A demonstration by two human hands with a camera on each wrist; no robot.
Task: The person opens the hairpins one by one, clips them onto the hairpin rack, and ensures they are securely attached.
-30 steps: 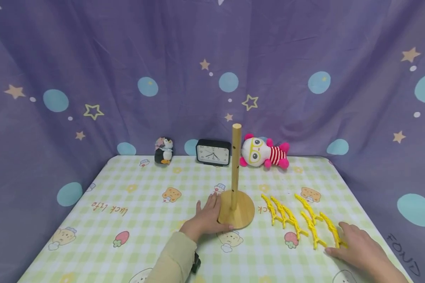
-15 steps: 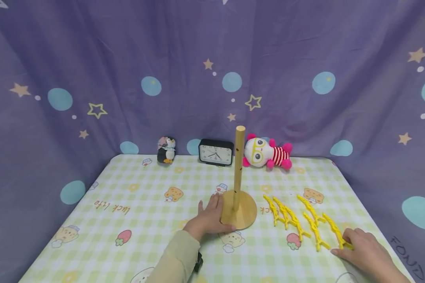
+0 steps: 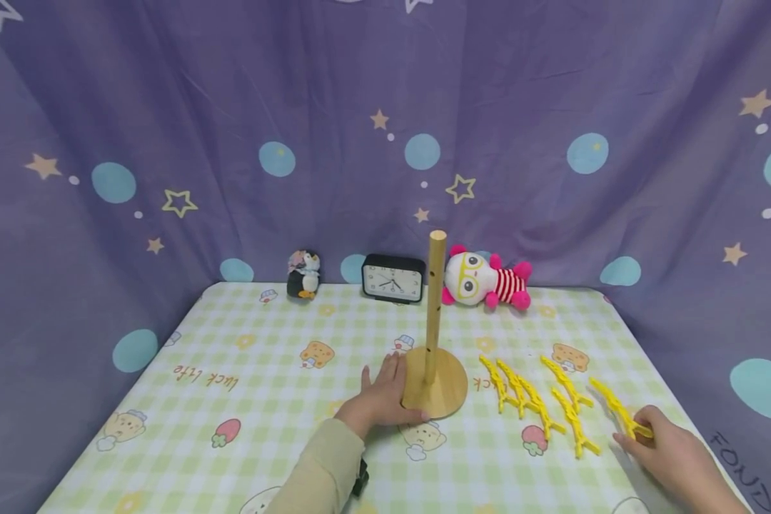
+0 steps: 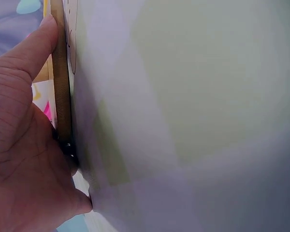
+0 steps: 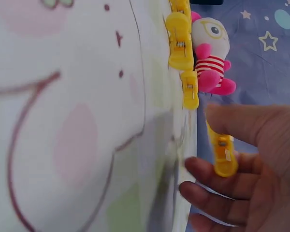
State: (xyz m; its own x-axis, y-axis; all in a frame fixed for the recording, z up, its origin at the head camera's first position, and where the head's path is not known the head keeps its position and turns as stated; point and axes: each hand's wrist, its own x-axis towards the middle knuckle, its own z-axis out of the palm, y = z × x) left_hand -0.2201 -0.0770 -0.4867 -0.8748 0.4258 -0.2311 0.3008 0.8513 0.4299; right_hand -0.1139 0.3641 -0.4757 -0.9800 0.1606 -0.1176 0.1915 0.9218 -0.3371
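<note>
A wooden stand (image 3: 448,391) with a round base and an upright pole with small dark holes stands mid-table. My left hand (image 3: 380,401) holds the left side of its base, thumb along the front edge. In the left wrist view the thumb (image 4: 36,48) lies against the base rim (image 4: 62,87). My right hand (image 3: 664,450) pinches the near forked end of a long yellow spring clip (image 3: 617,407), raised over the cloth. In the right wrist view, thumb and fingers are around the held clip (image 5: 223,154). Several similar yellow clips (image 3: 575,425) lie to its left.
A penguin toy (image 3: 304,275), a black alarm clock (image 3: 393,278) and a pink-and-white plush toy (image 3: 482,280) line the table's back edge. A checked cloth (image 3: 257,400) covers the table. A purple star-print curtain (image 3: 334,86) hangs behind and at the sides.
My right hand has closed on the rightmost yellow clip and lifted it slightly, up and to the right. The left hand stays on the stand's base. The head view has shifted slightly.
</note>
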